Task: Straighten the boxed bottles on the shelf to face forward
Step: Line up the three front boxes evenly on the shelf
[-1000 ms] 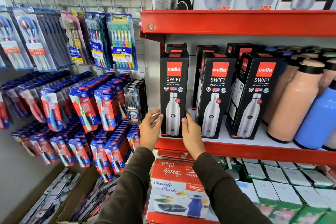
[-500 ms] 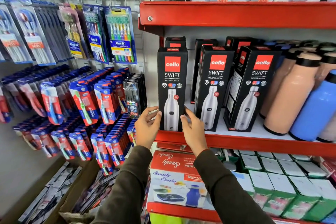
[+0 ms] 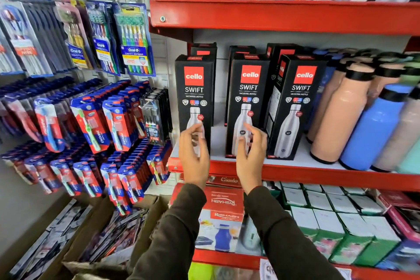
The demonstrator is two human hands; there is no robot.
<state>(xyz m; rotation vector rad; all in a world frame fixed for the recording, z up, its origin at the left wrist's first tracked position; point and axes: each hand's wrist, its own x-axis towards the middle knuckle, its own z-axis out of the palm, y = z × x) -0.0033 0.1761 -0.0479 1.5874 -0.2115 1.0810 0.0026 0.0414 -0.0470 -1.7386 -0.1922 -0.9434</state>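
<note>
Head view shows your fingers [image 3: 197, 125] on the left hand [image 3: 193, 154] spread loose and holding nothing, in front of the lower face of the leftmost cello box [image 3: 195, 88]; whether they touch it is lost in blur. Your right hand [image 3: 250, 154] is just as open and empty, its fingers curled before the bottom of the middle cello box [image 3: 247, 98]. Beside that hand to the right stands the third cello box [image 3: 295, 102], turned slightly so its left side panel shows. All three boxes stand upright on the red shelf [image 3: 318, 175], more boxes behind them. Farther right are the peach bottle [image 3: 338, 116] and blue bottle [image 3: 372, 129]. Left of your left hand hang toothbrush packs [image 3: 91, 120].
</note>
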